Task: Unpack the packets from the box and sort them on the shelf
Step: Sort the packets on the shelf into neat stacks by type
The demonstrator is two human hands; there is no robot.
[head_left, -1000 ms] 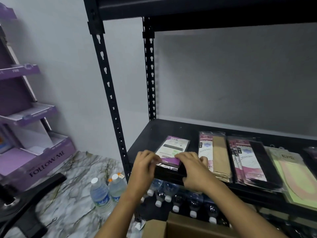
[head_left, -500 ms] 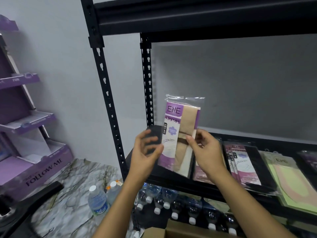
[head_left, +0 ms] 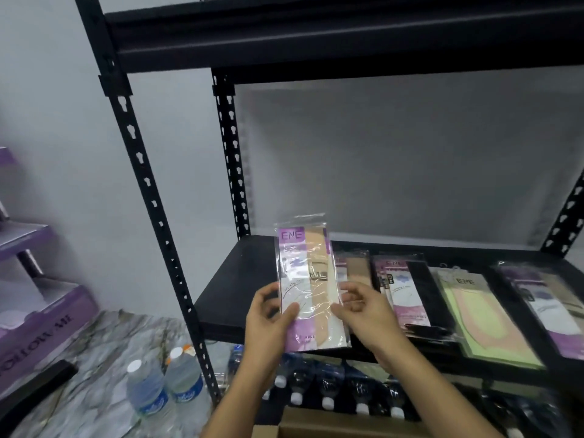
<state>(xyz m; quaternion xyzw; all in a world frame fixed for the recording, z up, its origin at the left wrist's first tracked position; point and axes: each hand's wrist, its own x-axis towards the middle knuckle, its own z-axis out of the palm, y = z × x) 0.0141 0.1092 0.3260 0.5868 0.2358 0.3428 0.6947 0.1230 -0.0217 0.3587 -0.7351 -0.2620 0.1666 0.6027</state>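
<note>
I hold a beige packet (head_left: 311,279) with a purple ENE label upright in front of the black shelf (head_left: 234,292). My left hand (head_left: 268,314) grips its left edge, thumb on the front. My right hand (head_left: 363,311) pinches its right edge. On the shelf lie sorted packets: a beige pile (head_left: 355,267) behind the held one, a black pile (head_left: 407,289), a green pile (head_left: 483,314) and more purple-labelled packets (head_left: 550,305) at the right. The cardboard box (head_left: 319,426) shows at the bottom edge.
Water bottles (head_left: 164,387) stand on the marble floor left of the rack's front post (head_left: 151,197). More bottles (head_left: 328,390) sit under the shelf. A purple display stand (head_left: 38,314) is at the far left. The shelf's left part is bare.
Both hands lifted a packet off the shelf's front edge. The left hand moved from a dark packet onto the beige one, which now stands squarer to me and a little lower.
</note>
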